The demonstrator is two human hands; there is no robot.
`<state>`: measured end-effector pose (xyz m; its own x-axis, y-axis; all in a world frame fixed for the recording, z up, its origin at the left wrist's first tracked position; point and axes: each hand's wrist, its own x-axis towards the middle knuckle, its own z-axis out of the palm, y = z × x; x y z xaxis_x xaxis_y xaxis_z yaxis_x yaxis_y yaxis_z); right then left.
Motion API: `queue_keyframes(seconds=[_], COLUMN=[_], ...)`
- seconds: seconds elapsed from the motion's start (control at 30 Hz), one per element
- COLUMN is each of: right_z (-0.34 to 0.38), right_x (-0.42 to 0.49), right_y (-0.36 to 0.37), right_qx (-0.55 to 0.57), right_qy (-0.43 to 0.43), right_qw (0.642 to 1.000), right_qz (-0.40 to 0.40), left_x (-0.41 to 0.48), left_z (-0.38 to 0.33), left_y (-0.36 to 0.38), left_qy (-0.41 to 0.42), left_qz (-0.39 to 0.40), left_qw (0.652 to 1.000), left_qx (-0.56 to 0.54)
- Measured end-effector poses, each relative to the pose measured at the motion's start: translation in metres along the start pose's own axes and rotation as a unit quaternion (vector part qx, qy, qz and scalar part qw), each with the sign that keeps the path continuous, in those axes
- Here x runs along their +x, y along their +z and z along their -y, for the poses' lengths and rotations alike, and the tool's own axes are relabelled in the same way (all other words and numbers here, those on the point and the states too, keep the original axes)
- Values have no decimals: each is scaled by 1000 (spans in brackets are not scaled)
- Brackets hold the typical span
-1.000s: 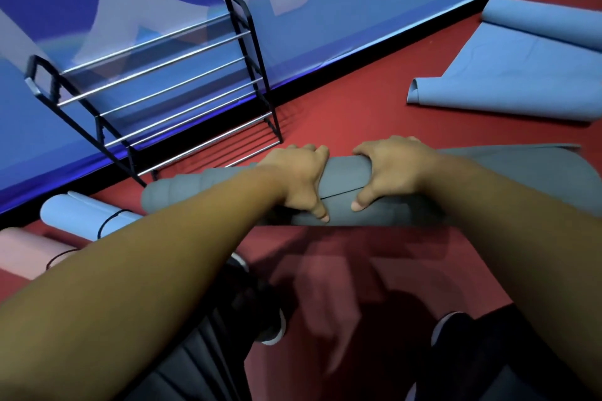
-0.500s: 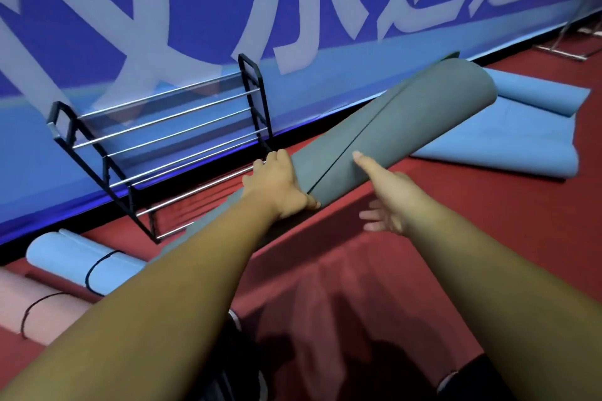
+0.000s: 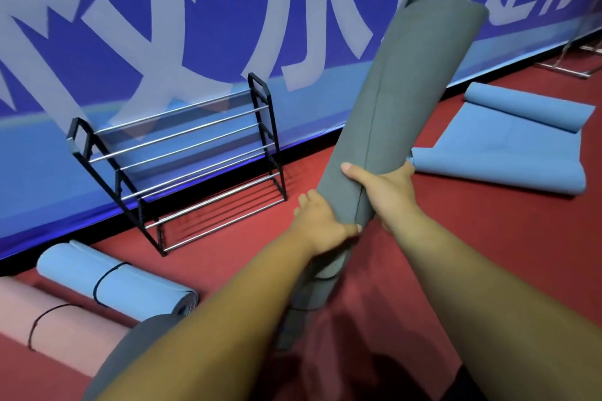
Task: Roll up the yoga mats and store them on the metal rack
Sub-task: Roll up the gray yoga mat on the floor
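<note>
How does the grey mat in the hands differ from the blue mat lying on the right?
The grey mat is fully rolled; the blue mat lies open, only its ends curled. The grey mat tilts steeply up, gripped by the left hand and right hand; the blue mat rests on the red floor, untouched. Neither is on the rack.

rack [image 3: 195, 153] shelves bare | floor left: banded rolls [image 3: 107, 283] | right: blue mat [image 3: 508, 153]

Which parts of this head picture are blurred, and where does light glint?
Head view: motion blur smears the banner lettering and the top of the metal rack; the left hand is soft, while the right hand and the grey mat it grips look fairly sharp. Head view: the lower rods glint faintly.
</note>
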<state>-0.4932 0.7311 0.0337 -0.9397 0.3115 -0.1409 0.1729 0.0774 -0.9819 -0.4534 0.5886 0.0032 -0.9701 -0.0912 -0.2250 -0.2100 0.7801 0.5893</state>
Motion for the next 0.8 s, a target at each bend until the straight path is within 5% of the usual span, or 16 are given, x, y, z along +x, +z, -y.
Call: queue_keyframes(seconds=[0.1, 0.23, 0.37, 0.6, 0.8], right_z=[-1, 0, -5, 0, 73], right_x=[-6, -32, -67, -107, -137], right_y=[-3, -1, 1, -12, -43], right_qx=[-52, -87, -89, -177, -12], right_qy=[-59, -106, -115, -21, 29], right_qw=[996, 988, 984, 963, 970], right_qz=[29, 72, 108, 204, 242], left_x=[1, -18, -52, -110, -142], left_z=[4, -3, -8, -2, 1], left_y=[-26, -69, -105, -122, -167], left_qy=[5, -9, 2, -79, -113], left_qz=[27, 46, 42, 58, 91], left_qw=[983, 880, 814, 806, 843], left_qx=[-182, -472, -579, -584, -518])
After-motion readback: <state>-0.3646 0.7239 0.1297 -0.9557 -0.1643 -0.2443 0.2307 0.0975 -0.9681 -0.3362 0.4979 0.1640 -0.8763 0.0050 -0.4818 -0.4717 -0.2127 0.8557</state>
